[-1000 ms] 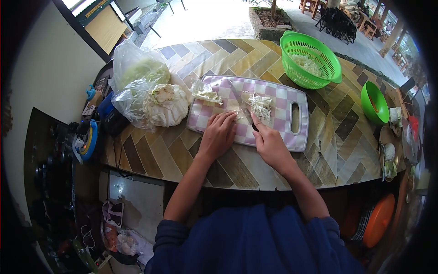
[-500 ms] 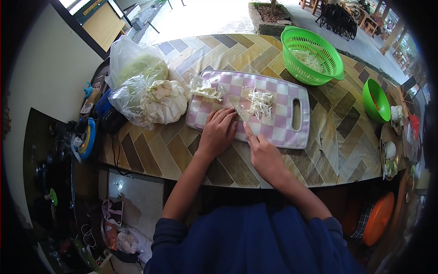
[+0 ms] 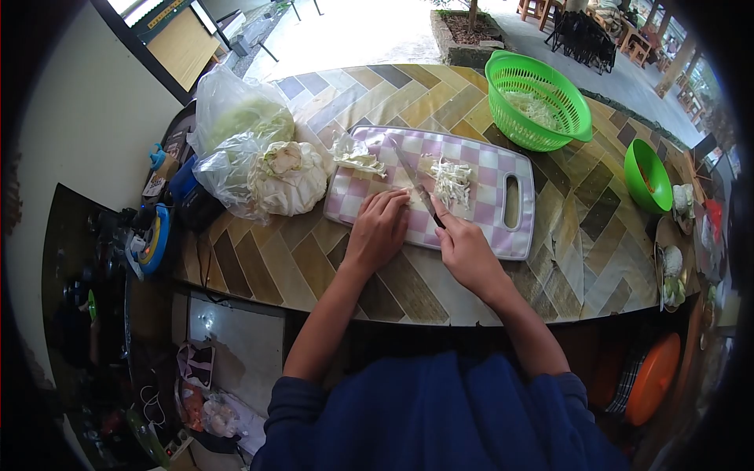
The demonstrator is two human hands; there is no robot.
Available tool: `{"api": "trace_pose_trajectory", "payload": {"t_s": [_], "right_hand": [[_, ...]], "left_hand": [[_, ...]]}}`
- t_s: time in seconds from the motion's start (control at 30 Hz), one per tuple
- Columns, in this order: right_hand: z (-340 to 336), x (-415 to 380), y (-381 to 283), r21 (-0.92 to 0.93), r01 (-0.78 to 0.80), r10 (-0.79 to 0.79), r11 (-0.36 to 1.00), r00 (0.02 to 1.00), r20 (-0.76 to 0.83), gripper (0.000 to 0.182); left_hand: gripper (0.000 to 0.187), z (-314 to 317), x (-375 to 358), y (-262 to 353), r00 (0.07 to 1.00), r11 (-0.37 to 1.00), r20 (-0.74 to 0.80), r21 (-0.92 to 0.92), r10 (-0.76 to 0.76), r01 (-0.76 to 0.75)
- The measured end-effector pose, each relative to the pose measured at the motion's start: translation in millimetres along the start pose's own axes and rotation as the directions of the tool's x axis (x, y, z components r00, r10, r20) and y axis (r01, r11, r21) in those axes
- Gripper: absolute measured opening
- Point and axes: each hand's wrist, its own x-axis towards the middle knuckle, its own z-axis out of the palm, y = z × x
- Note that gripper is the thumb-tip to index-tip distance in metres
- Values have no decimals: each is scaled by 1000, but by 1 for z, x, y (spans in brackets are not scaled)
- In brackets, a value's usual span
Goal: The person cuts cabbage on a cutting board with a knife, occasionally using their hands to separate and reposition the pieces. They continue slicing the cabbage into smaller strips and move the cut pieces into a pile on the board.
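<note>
Right fingers [image 3: 448,220] grip knife [image 3: 418,184], blade swung into fuller view, slicing likely ongoing; left fingers [image 3: 382,206] bunched, hold unclear, on board [image 3: 488,220] near tabletop's [image 3: 259,263] front edge.

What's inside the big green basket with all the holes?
In the green basket I can see a heap of pale, thin shreds. They look like cut cabbage. Whatever lies under the top of the heap is covered, so I can't tell.

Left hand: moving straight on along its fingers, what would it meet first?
Probably the knife, held in the right hand, its blade just beyond the left hand's fingertips; exact depth is unclear.
</note>
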Motion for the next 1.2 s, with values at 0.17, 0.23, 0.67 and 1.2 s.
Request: {"api": "trace_pose_trajectory", "payload": {"t_s": [0.17, 0.23, 0.67, 1.2], "right_hand": [[-2, -19, -7, -41, -14, 17, 999, 998, 55, 53], [-1, -24, -8, -60, -12, 16, 998, 997, 70, 53], [24, -4, -20, -400, -108, 157, 910, 983, 92, 62], [6, -33, -3, -35, 40, -38, 999, 999, 37, 54]], "left_hand": [[19, 2, 0, -1, 1000, 1000, -18, 0, 22, -22], [18, 3, 0, -1, 999, 1000, -23, -2, 22, -22], [20, -2, 0, 3, 999, 999, -18, 27, 43, -43], [15, 3, -2, -1, 998, 999, -52, 13, 43, -42]]}}
